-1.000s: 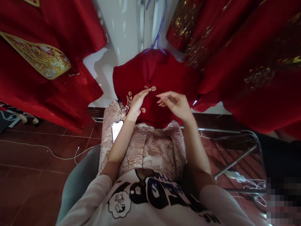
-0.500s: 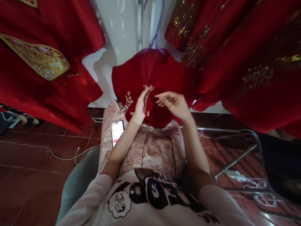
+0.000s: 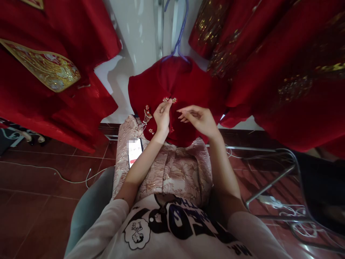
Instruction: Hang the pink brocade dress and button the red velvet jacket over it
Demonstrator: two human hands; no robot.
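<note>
A dark red garment (image 3: 194,84) hangs on a purple hanger (image 3: 178,45), its lower part over pink brocade cloth (image 3: 175,169) on my lap. Jewelled flower fasteners (image 3: 174,100) sit at its front opening. My left hand (image 3: 163,117) is at that opening, thumb and fingertips pinched just below the fasteners; anything between them is too small to make out. To its right my right hand (image 3: 198,118) hovers over the garment with bent fingers, fingertips close together; whether it holds a fine thing is unclear. A beaded tassel ornament (image 3: 147,116) lies left of my left hand.
A lit phone (image 3: 134,153) rests on the brocade by my left forearm. Red garments with gold decoration (image 3: 59,70) hang on both sides. At the right stand a metal-framed chair (image 3: 272,190) and white cables (image 3: 302,228). Another cable crosses the tiled floor at left.
My left hand has turned and its fingers have curled in toward the thumb, near the fasteners. The garment's front edge has shifted slightly. My right hand has hardly moved.
</note>
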